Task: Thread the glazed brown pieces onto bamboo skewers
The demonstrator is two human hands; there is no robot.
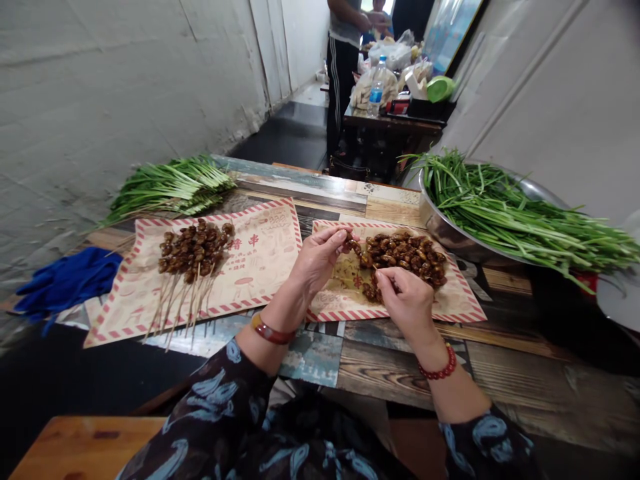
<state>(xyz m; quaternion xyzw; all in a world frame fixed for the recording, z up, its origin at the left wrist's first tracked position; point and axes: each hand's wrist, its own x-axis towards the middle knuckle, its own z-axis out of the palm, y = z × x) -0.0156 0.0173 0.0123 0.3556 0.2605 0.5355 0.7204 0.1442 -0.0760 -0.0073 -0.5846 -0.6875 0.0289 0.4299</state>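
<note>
My left hand (320,259) has its thumb and fingers closed on brown, glossy pieces (353,244) that look like silkworm pupae. My right hand (407,299) pinches a thin skewer, mostly hidden by the fingers, close to those pieces. Both hands are over the right paper sheet (467,308), which has a red striped border and a wet, oily patch. A heap of loose pupae (407,257) lies on it, just beyond my right hand. On the left paper sheet (267,267) rests a pile of filled pupa skewers (193,253), their bare sticks pointing toward me.
Blue gloves (70,280) lie at the table's left edge. Green chives (170,187) are bunched at the far left; more fill a metal bowl (435,220) on the right. Behind, a person (345,67) stands beside another table with a water bottle (377,87) and bags.
</note>
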